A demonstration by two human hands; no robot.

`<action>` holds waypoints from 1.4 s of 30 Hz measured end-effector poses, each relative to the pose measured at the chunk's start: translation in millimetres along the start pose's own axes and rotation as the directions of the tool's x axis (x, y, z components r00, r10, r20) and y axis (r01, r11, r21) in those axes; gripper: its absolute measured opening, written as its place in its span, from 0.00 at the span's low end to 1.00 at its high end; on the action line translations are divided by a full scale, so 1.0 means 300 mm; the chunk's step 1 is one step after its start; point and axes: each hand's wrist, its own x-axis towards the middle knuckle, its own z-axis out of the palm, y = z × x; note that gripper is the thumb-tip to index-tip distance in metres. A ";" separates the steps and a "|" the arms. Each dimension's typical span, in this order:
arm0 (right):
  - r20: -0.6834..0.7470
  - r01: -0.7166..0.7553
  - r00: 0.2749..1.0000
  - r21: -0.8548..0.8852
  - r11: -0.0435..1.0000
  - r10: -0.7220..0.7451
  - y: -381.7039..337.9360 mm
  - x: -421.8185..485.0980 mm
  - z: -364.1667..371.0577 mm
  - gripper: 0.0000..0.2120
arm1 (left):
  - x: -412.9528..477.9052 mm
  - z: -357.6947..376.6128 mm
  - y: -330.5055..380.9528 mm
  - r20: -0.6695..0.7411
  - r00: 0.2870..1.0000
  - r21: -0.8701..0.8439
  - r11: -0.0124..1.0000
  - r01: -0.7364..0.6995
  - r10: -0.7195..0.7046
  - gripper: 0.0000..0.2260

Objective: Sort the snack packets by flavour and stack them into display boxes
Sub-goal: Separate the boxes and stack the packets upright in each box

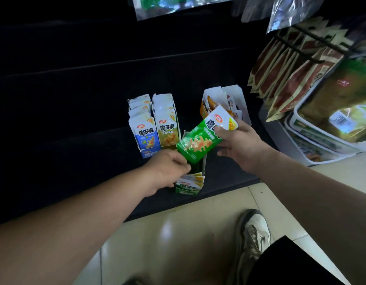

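So, five display boxes on the dark shelf, counted: blue box and gold box side by side, blue at 9 o'clock of gold; green box at 6 o'clock of gold, nearest the shelf edge; orange box plus a white-walled box at 2 o'clock of the green one. Blue and gold are packed full with upright packets. The green box shows only a few packet tops at its front end. One green packet is in the air, tilted, right over the green box. Right hand grips its white top end, thumb on the face, fingers curled underneath. Left hand has its fingers curled at the packet's lower corner by the green box rim; cannot tell whether it pinches the packet or the box. Front packets read "魔芋爽" under a red oval logo, too small to read; the green packet's text is half covered by the thumb. Yellow corner tag, digits blurred. Hanging bags at 2 o'clock, labels unreadable. One shoe on the tiled floor at 5 o'clock.
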 end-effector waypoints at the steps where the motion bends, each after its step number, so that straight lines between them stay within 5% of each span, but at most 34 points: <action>1: -0.016 0.046 0.999 -0.096 0.994 -0.048 0.004 -0.003 -0.001 0.11 | 0.001 0.008 -0.008 0.000 0.999 0.110 0.993 -0.039 0.039 0.04; 3: -0.004 0.120 0.992 -0.278 0.953 -0.126 0.012 -0.009 0.004 0.10 | -0.001 0.007 -0.020 -0.008 0.997 0.266 0.961 -0.068 0.073 0.12; 5: 0.042 0.159 0.987 -0.412 0.897 -0.155 0.023 -0.013 0.019 0.10 | -0.003 -0.005 -0.029 0.011 0.999 0.243 0.969 -0.035 0.034 0.17; 13: 0.142 0.059 0.990 -0.480 0.876 0.012 0.093 -0.005 0.082 0.06 | 0.002 -0.021 -0.016 0.065 0.996 0.134 0.990 0.046 -0.056 0.09; 18: 0.180 0.146 0.984 -0.760 0.634 -0.011 0.143 0.008 0.121 0.07 | 0.014 -0.034 -0.017 0.034 0.996 0.112 0.990 0.080 -0.084 0.05; 23: 0.275 0.049 0.946 -0.641 0.766 0.170 0.121 -0.016 0.089 0.12 | 0.027 -0.079 -0.023 0.000 0.990 0.080 0.987 0.142 -0.142 0.08; 28: 0.289 0.030 0.927 -0.690 0.723 0.237 0.125 -0.024 0.034 0.20 | 0.035 -0.071 -0.030 0.029 0.999 -0.060 0.998 0.025 -0.024 0.08; 35: 0.299 0.012 0.893 -0.762 0.647 0.336 0.151 -0.024 0.037 0.18 | 0.043 -0.026 -0.069 0.118 0.984 0.210 0.965 -0.157 0.135 0.13; 39: 0.322 -0.034 0.894 -0.642 0.766 0.310 0.137 -0.013 0.031 0.13 | 0.056 -0.037 -0.050 -0.023 0.991 0.102 0.986 -0.130 0.133 0.12; 42: 0.353 0.008 0.898 -0.610 0.793 0.263 0.128 -0.013 0.012 0.10 | 0.087 -0.032 -0.067 -0.237 0.948 0.227 0.961 -0.159 0.213 0.08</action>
